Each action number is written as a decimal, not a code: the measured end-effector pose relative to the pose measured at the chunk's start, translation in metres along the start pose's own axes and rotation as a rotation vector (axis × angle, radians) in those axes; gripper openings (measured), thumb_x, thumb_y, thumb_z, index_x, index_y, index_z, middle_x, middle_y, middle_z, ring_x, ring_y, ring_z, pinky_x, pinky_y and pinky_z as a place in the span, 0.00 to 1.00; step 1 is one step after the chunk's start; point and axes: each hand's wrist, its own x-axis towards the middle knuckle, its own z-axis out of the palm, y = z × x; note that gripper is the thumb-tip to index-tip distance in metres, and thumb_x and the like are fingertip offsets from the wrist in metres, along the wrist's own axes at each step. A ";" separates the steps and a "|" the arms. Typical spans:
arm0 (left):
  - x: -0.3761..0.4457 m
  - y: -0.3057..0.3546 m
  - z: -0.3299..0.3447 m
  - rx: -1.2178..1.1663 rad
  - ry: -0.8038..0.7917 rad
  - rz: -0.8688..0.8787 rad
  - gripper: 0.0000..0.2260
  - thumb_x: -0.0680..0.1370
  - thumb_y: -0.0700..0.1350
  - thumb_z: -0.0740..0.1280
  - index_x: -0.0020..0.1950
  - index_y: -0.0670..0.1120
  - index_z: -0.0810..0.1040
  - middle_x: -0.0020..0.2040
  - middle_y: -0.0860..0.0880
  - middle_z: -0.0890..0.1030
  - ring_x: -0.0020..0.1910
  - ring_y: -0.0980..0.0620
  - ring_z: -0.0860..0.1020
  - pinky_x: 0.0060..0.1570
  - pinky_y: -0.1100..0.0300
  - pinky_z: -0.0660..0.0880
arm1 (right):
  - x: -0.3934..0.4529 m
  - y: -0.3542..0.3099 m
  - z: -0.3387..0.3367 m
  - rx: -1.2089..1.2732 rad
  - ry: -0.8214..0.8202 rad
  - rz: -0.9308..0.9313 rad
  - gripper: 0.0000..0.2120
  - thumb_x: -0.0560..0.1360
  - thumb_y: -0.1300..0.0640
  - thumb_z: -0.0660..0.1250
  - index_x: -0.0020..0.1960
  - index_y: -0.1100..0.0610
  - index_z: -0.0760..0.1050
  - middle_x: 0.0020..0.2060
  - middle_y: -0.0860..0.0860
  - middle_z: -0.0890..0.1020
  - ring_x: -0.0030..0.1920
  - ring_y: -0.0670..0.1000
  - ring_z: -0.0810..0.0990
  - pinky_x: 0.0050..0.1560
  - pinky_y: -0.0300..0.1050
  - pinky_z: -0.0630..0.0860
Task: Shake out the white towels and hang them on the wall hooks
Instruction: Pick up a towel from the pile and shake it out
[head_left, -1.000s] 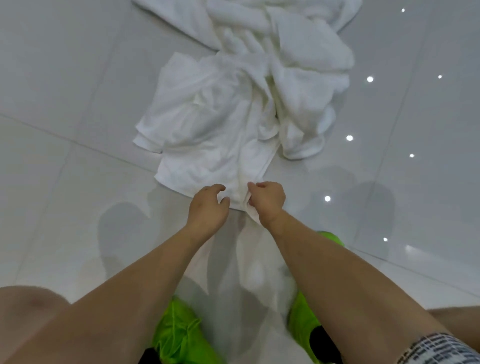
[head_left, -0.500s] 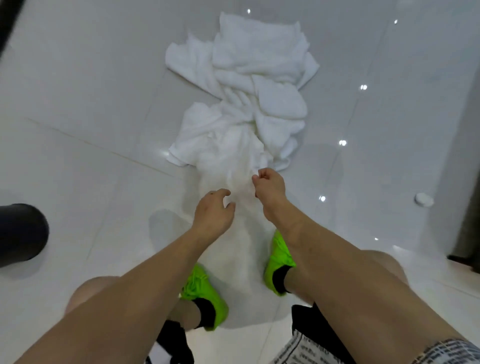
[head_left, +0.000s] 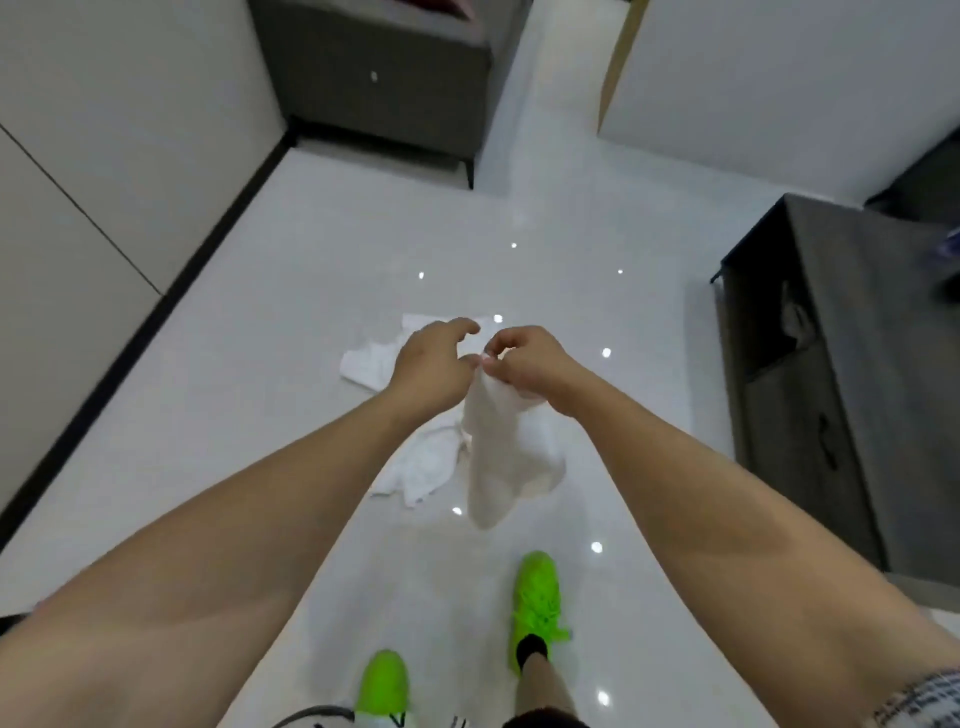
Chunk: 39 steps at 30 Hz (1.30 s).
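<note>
A white towel (head_left: 498, 457) hangs in the air in front of me, above the floor. My right hand (head_left: 524, 361) pinches its top edge with curled fingers. Just to the left, my left hand (head_left: 431, 364) hovers with its fingers loosely curved, close to the same edge; whether it touches the cloth is unclear. More white towels (head_left: 415, 467) lie crumpled on the glossy floor below and beyond my hands. No wall hooks are in view.
A dark cabinet (head_left: 831, 374) stands at the right. A grey piece of furniture on legs (head_left: 395, 88) stands at the back, next to the left wall (head_left: 104, 156) with its black skirting. White tiled floor (head_left: 311, 312) lies between them. My green shoes (head_left: 537, 597) stand below.
I have risen from a crouch to standing. The towel edge that my right hand pinched on the floor has come up with it and now hangs free of the pile.
</note>
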 end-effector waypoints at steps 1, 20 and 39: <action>-0.001 0.017 -0.011 -0.012 -0.003 0.041 0.17 0.78 0.46 0.67 0.67 0.53 0.75 0.63 0.50 0.78 0.61 0.49 0.75 0.55 0.60 0.70 | -0.013 -0.014 -0.013 -0.070 0.005 -0.035 0.07 0.75 0.59 0.68 0.39 0.53 0.79 0.29 0.44 0.76 0.29 0.43 0.73 0.32 0.33 0.69; -0.056 0.363 0.027 0.341 -0.149 0.426 0.11 0.73 0.58 0.72 0.42 0.51 0.78 0.40 0.52 0.81 0.43 0.52 0.80 0.42 0.56 0.77 | -0.213 0.037 -0.310 -0.186 0.639 -0.304 0.06 0.80 0.58 0.62 0.44 0.51 0.72 0.39 0.50 0.77 0.38 0.50 0.74 0.36 0.43 0.68; -0.142 0.733 0.345 -0.230 -0.287 0.962 0.04 0.73 0.49 0.68 0.39 0.52 0.76 0.36 0.54 0.78 0.37 0.55 0.75 0.32 0.59 0.68 | -0.481 0.310 -0.601 -0.161 1.095 0.095 0.12 0.73 0.57 0.69 0.32 0.58 0.74 0.28 0.51 0.72 0.32 0.49 0.70 0.33 0.43 0.63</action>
